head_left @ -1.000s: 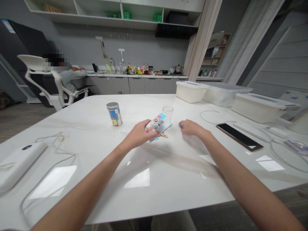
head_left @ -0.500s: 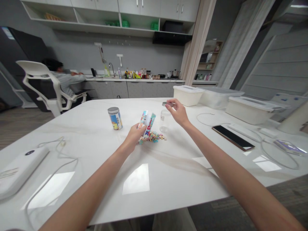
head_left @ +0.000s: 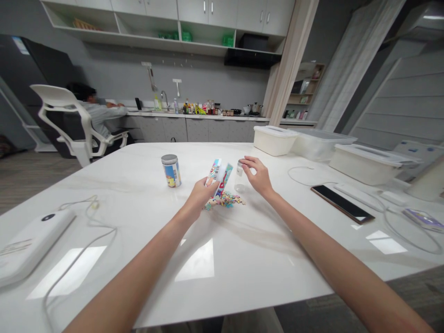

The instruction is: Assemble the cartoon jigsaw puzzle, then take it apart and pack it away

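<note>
My left hand [head_left: 202,196] is closed on a printed sleeve [head_left: 213,173], a folded label with a barcode and colourful pictures. Beneath it, small multicoloured pieces [head_left: 227,200] lie in a pile on the white table [head_left: 166,249]. To the right, my right hand [head_left: 257,175] has its fingers on the metal lid at the top of a clear jar [head_left: 239,181], which stands upright. The lid is mostly covered by the fingers. A second jar [head_left: 171,172], with a printed wrap and a silver lid, stands upright to the left of my left hand.
Lidded bins [head_left: 275,140] stand at the back right. A dark phone-like slab [head_left: 342,203], cables and a small purple-and-white packet [head_left: 423,218] lie at the right. A white device [head_left: 34,243] with a cable is at the left. A person [head_left: 100,115] sits beyond the table.
My right hand has lowered the lid from above the clear jar onto its top. My left hand still holds the sleeve. The whole view has shifted slightly.
</note>
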`<state>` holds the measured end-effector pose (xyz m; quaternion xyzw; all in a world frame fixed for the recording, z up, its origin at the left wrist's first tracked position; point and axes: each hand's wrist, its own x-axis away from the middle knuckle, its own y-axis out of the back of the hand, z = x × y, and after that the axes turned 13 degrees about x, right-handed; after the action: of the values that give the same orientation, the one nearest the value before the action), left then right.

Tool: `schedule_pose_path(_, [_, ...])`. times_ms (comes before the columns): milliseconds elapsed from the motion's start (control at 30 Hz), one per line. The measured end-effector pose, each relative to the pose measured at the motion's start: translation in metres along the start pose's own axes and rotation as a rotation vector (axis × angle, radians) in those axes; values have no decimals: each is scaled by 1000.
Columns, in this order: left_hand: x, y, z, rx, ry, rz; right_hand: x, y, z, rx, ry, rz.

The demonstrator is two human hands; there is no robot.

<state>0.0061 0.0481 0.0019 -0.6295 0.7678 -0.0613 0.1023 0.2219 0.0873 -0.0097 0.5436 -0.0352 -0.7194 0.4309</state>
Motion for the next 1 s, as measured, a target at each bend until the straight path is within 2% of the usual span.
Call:
schedule_pose_path(367, [0,-2,6,0,57,2,12,-18,-5,-135,-31,-91])
schedule_pose_path(800, [0,-3,8,-20,70,61,1,-22,-23,-107,-99,-59])
schedule_pose_path(1000, [2,-4,6,-5,100,28,-3,-18,-38,-75,-154,-17])
